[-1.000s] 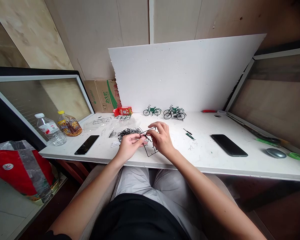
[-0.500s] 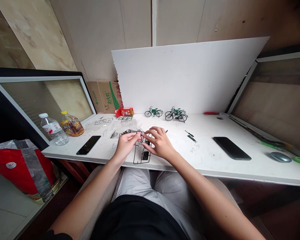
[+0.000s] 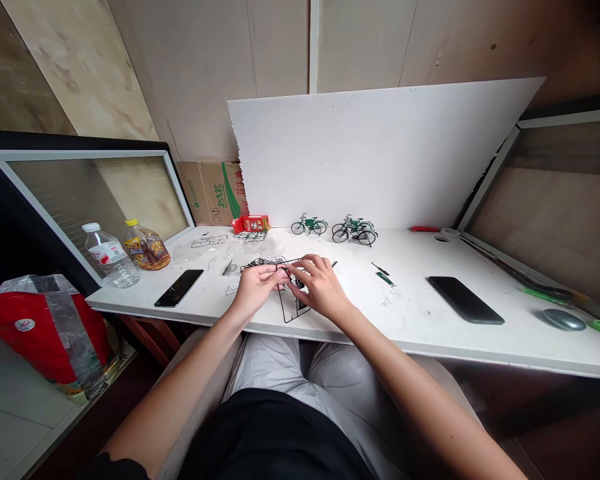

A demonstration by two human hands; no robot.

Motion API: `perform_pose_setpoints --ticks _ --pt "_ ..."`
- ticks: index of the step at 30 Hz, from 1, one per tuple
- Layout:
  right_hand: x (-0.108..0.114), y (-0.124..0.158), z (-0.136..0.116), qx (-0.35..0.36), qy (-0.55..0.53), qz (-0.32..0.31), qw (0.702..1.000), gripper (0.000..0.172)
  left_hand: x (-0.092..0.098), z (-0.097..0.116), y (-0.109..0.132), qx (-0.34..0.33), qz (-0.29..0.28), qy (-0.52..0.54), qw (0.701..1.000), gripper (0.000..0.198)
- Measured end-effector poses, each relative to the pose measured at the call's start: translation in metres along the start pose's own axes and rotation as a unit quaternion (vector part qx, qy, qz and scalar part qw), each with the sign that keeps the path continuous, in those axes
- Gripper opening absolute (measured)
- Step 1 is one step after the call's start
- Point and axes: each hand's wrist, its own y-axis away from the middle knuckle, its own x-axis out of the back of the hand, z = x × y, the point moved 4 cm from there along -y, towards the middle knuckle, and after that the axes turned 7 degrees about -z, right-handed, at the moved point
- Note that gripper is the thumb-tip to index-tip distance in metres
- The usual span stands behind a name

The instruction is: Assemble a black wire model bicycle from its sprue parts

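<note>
A black parts frame [image 3: 294, 305] is held just above the near edge of the table [image 3: 420, 320], pinched by the fingertips of the left hand [image 3: 254, 290] and the right hand [image 3: 321, 288]. Pieces remain attached to it. What look like three small bicycles [image 3: 307, 225] are finished. Two phones [image 3: 179, 287] and two bottles [image 3: 111, 255] are counted.

Soft, even light, faint shadows, sharp centre, wide-angle bowing at the edges (lower corners dim)

Head view, looking forward and down

From my head, the camera faces my lap and the white table [image 3: 430, 333], close, wall behind.
</note>
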Motion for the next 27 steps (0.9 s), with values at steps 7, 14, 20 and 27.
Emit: perform_pose_setpoints --ticks 7,14,20,27 --pt "-0.006 0.001 0.001 -0.005 0.03 -0.014 0.999 0.03 -0.006 -0.005 0.001 -0.053 -0.001 -0.073 0.996 0.039" --pt "-0.012 0.003 0.003 -0.032 0.023 0.014 0.999 0.024 -0.007 -0.002 0.01 -0.142 0.047 -0.184 0.972 0.024" --pt "-0.019 0.006 0.003 -0.102 0.019 0.042 0.994 0.033 -0.011 -0.006 0.01 -0.254 0.063 -0.278 0.924 0.019" --pt "-0.026 0.008 0.007 -0.17 0.004 0.027 0.985 0.032 -0.013 -0.015 0.007 -0.241 0.03 -0.291 0.926 0.013"
